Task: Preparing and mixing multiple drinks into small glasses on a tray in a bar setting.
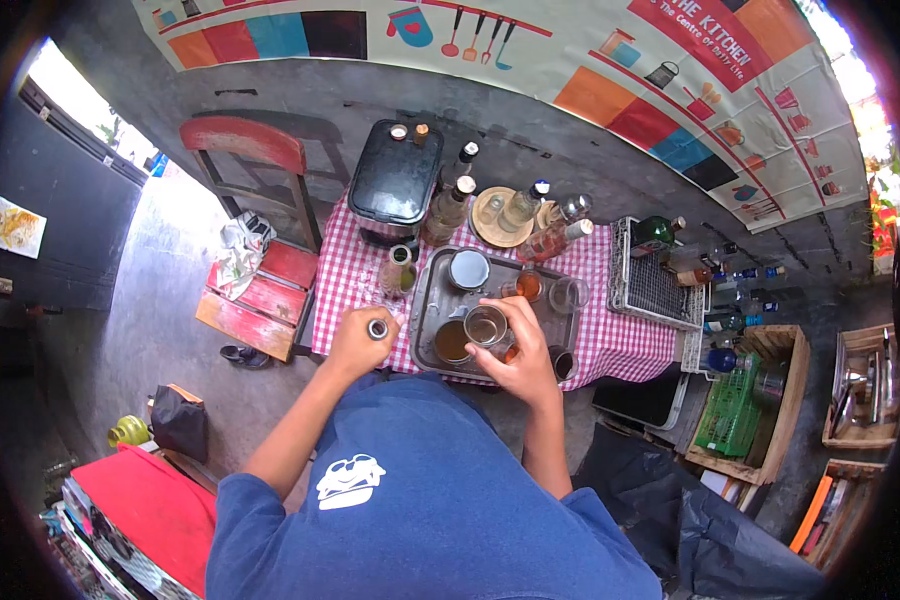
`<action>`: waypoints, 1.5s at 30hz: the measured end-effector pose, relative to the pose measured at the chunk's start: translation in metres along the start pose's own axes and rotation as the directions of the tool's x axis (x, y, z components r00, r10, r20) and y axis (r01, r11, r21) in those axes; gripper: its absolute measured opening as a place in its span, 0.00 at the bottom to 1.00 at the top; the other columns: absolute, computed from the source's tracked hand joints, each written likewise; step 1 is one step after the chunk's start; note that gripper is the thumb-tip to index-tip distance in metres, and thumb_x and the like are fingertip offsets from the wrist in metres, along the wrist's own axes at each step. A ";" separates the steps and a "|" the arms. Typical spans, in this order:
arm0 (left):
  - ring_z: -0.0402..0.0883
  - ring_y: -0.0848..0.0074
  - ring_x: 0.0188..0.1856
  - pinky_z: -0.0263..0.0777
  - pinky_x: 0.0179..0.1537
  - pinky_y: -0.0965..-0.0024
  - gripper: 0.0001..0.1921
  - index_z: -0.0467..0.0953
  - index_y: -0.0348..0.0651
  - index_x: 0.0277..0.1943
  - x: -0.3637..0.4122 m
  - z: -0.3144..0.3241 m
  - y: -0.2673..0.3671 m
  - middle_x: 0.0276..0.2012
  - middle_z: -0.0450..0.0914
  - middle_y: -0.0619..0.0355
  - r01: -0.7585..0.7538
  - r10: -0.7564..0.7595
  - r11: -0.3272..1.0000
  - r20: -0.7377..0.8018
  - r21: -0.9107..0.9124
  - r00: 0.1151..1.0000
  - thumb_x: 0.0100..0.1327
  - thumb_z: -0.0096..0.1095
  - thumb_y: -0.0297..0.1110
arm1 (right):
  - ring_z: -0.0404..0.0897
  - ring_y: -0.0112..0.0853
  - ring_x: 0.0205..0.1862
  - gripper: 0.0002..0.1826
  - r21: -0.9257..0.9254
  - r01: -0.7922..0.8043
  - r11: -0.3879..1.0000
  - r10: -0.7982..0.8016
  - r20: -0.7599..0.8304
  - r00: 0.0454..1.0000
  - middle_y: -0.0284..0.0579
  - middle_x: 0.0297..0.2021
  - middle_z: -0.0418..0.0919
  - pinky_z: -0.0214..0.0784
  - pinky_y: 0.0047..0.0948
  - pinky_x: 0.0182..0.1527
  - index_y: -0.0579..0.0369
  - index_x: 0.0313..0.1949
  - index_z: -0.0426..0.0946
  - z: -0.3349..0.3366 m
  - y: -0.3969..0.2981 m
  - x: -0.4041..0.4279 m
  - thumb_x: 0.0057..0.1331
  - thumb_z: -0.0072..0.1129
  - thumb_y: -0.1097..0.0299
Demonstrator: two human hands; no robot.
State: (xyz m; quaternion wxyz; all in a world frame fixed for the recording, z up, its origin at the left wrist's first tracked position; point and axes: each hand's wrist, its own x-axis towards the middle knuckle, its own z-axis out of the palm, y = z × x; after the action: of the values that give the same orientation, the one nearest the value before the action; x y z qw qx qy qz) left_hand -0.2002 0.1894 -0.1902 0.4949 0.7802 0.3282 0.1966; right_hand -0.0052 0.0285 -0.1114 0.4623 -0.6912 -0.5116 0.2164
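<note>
My left hand [364, 341] is closed round the neck of a bottle [377, 328], its open mouth facing up; the rest of it is hidden. My right hand [521, 349] holds a drinking glass [486, 324] by its sides, above a dark tray [422, 330]. Below and left of that glass, a wider glass of brown liquid [452, 341] stands on the tray. A round pale-topped container [469, 268], a glass of amber liquid [529, 285], a clear glass [568, 295] and a dark cup [562, 364] stand there too. An open bottle [399, 271] is left of the tray.
Behind the tray stand a lidded black container [395, 172], several bottles and a round wooden board [484, 217]. At the right are a wire basket [621, 289] and a wooden crate [787, 405]. A red chair [270, 277] adjoins the checked tablecloth [341, 255].
</note>
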 end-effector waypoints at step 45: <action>0.59 0.48 0.75 0.48 0.75 0.48 0.50 0.57 0.31 0.73 0.004 -0.060 -0.164 0.71 0.63 0.35 -0.075 0.037 0.976 0.184 0.203 0.982 0.55 0.77 0.49 | 0.78 0.41 0.52 0.28 -0.094 -0.308 0.947 0.281 -0.227 0.933 0.47 0.49 0.75 0.70 0.37 0.57 0.57 0.57 0.75 0.031 -0.024 0.019 0.58 0.73 0.65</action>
State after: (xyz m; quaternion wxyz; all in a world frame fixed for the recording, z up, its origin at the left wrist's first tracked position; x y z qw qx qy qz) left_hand -0.2879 0.2792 -0.3119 0.4317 0.8514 0.2790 0.1041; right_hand -0.0337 0.0602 -0.1022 0.4307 -0.8073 -0.3632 0.1756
